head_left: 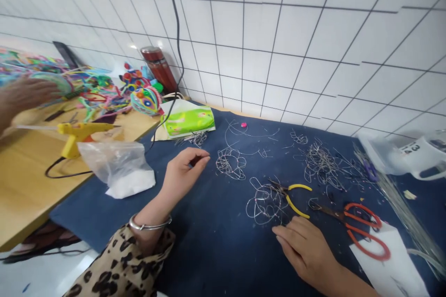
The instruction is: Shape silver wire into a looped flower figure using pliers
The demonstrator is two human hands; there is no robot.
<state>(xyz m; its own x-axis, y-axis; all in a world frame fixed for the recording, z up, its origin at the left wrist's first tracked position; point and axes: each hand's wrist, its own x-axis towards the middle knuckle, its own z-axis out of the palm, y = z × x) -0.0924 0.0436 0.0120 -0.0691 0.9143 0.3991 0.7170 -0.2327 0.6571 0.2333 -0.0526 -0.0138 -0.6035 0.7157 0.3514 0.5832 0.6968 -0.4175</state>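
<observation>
My left hand (183,171) rests on the dark blue cloth (216,241), fingers curled in a pinch, thumb against the fingertips; what it pinches, if anything, is too small to see. A bent wire flower shape (230,163) lies just to its right. My right hand (306,250) lies flat on the cloth, fingers stretched toward another wire flower shape (265,202) and the yellow-handled pliers (296,199). It holds nothing. A silver bangle circles my left wrist above a leopard-print sleeve.
Red-handled scissors (362,229) lie on white paper at right, beside wire tangles (322,162). A plastic bag (116,167), yellow glue gun (78,134), green tissue pack (190,121) and colourful craft pieces sit at left. Another person's blurred hand (24,97) is at far left.
</observation>
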